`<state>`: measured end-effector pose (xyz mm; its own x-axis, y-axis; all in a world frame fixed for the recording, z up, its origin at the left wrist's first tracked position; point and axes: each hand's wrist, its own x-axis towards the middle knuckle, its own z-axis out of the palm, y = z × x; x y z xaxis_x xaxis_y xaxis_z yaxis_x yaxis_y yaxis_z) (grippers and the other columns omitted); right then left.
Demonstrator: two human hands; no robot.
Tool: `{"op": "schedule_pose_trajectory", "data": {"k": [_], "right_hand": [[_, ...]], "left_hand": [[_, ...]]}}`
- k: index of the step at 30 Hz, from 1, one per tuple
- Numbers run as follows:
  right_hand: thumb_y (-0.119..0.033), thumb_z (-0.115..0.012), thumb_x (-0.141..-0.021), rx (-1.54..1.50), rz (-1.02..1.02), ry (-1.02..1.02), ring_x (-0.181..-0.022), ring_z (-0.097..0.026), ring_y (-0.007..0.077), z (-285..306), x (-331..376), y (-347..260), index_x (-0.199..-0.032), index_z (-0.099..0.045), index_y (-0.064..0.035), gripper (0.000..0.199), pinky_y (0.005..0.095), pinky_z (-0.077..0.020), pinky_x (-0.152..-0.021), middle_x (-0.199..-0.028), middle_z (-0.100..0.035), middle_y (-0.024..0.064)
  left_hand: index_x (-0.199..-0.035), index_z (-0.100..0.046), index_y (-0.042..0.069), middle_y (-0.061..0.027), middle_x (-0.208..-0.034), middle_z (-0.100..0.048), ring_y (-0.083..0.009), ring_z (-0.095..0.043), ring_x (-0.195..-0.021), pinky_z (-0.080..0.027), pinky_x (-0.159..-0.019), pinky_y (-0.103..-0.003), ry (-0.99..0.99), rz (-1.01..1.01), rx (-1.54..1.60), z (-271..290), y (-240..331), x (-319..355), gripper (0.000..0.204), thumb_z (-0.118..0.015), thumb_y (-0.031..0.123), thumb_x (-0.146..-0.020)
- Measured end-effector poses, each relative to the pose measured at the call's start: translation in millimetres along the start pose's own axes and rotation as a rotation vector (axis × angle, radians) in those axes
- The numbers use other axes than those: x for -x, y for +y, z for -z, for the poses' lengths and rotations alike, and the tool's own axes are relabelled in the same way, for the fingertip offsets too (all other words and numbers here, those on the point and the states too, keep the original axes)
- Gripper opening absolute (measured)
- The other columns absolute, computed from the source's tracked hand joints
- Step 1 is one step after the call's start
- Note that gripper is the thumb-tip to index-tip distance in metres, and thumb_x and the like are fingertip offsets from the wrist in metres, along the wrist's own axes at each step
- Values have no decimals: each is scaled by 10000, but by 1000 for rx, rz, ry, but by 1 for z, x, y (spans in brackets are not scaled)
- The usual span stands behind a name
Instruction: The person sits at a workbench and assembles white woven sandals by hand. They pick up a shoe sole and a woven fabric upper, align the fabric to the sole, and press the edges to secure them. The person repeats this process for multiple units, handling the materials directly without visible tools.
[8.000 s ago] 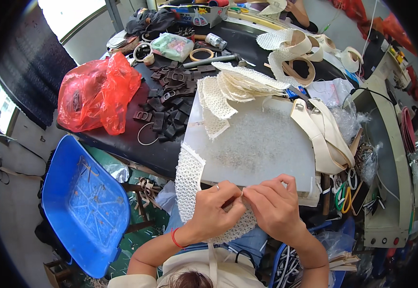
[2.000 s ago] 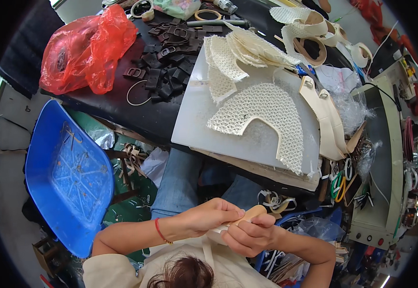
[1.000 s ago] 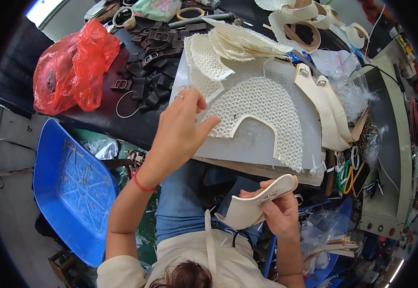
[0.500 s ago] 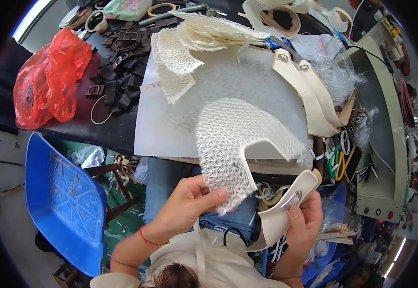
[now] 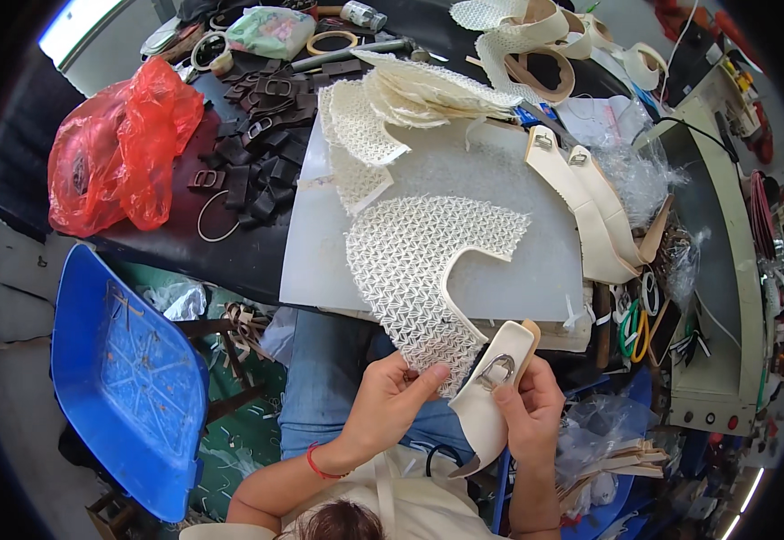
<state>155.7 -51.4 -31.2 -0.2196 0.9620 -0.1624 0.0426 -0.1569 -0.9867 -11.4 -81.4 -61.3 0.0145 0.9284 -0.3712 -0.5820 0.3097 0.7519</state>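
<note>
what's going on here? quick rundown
A person seated at a cluttered workbench holds the lower end of a cream woven mesh panel in the left hand, its upper part lying on a white board. The right hand grips a cream strap with a metal buckle right beside it.

Red plastic bag (image 5: 117,148), blue plastic chair (image 5: 122,378), dark buckled straps (image 5: 252,148) beside white board (image 5: 518,270).
</note>
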Motion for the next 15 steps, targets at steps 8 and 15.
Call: {"op": "schedule_pose_trajectory", "data": {"k": [8, 15], "right_hand": [[-87, -611, -860, 52, 16, -19, -786, -602, 102, -5, -6, 4, -1141, -481, 30, 331, 221, -488, -662, -946, -626, 102], [-79, -628, -845, 170, 60, 15, -762, -579, 81, -4, -6, 10, -1129, -505, 41, 332, 212, -476, -647, -925, -623, 83]], "left_hand": [[-1090, -579, -18, -60, -996, -635, -89, -591, -839, -505, -730, -239, -2, 15, -2, 4, -2, 1, 236, -570, 123, -900], [-1128, -536, -44, -106, -1057, -617, -122, -590, -944, -507, -817, -261, -35, -27, -10, 3, 6, 6, 292, -603, 9, -849]]}}
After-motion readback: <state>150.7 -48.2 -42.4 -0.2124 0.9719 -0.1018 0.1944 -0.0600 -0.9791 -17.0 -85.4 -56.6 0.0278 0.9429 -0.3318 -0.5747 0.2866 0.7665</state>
